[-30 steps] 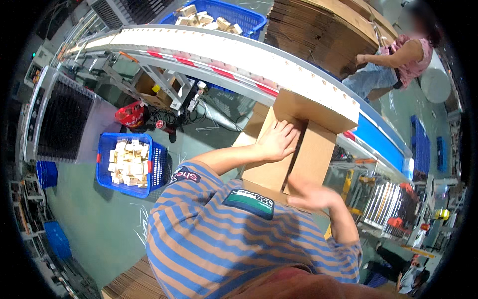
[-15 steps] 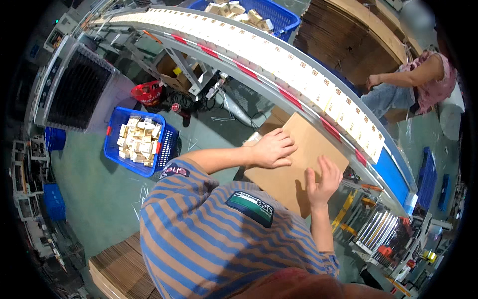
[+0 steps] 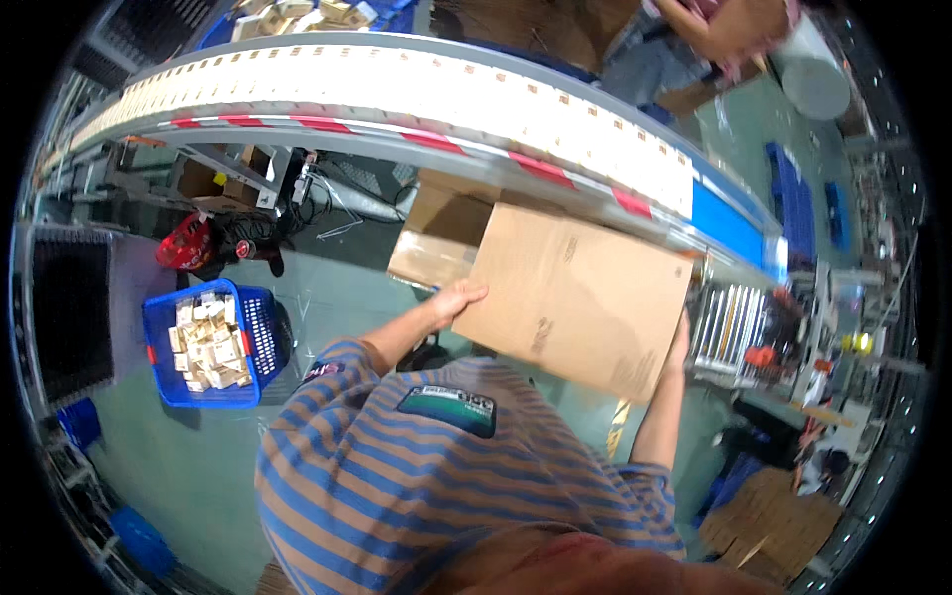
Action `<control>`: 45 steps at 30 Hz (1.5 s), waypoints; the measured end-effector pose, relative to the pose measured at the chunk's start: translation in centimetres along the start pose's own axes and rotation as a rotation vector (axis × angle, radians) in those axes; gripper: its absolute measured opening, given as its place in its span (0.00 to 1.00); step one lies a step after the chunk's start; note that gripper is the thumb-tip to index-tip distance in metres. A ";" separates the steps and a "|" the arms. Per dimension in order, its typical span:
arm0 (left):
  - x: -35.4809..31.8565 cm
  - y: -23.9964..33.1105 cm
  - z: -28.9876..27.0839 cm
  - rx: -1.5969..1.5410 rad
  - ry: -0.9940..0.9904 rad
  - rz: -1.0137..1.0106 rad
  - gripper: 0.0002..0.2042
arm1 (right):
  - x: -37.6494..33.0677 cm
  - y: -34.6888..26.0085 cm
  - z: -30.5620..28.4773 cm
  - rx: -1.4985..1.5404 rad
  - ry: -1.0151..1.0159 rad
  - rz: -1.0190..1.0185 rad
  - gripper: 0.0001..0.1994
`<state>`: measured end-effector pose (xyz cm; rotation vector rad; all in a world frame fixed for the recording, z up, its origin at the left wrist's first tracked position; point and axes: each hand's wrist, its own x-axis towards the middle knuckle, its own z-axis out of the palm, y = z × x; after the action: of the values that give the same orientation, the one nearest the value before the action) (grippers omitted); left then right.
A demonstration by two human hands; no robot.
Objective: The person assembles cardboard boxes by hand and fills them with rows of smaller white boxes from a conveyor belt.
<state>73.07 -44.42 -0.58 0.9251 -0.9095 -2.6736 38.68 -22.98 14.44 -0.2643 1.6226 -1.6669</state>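
Observation:
A brown cardboard carton (image 3: pixel 585 297) with faint printed marks lies tilted in front of me, held between both hands. I cannot tell whether it is folded flat or has depth. My left hand (image 3: pixel 459 300) grips its left edge, thumb on top and the other fingers mostly hidden underneath. On the opposite side my right hand (image 3: pixel 679 345) is closed along the right edge, its fingers partly out of sight behind the board. Just beyond my left hand stands another cardboard box (image 3: pixel 428 260), partly covered by the carton.
A curved conveyor (image 3: pixel 397 79) carrying rows of small white boxes runs across the far side, with a red-and-white striped rail (image 3: pixel 436 139). At left, a blue basket (image 3: pixel 203 399) holds small boxes, near a red bucket (image 3: pixel 185 244). Another person (image 3: pixel 719 30) is beyond the conveyor.
Both hands have gone from resting on the cardboard's top to holding its opposite edges. The carton now shows a printed face and is turned differently. My view has swung right.

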 end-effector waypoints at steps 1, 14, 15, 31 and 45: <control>-1.8 2.9 1.4 0.017 0.010 -0.018 0.20 | -2.3 -3.1 3.7 0.128 0.003 0.195 0.30; -11.8 4.6 13.7 2.426 -0.084 0.067 0.09 | 2.7 24.0 0.1 0.105 -0.192 0.473 0.20; -11.2 3.5 12.9 2.330 -0.030 0.104 0.13 | 2.8 19.3 1.2 0.056 -0.203 0.301 0.21; 1.0 2.6 -10.1 1.509 0.552 0.226 0.44 | 6.0 17.0 0.2 -0.796 0.021 0.535 0.16; 26.3 20.0 27.4 0.666 0.144 0.468 0.33 | 25.1 -12.5 -2.7 -0.813 0.076 -0.272 0.26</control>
<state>34.75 -55.87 15.20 0.8514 -1.7690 -1.9017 15.31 -38.55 16.39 -0.8593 2.3420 -1.1147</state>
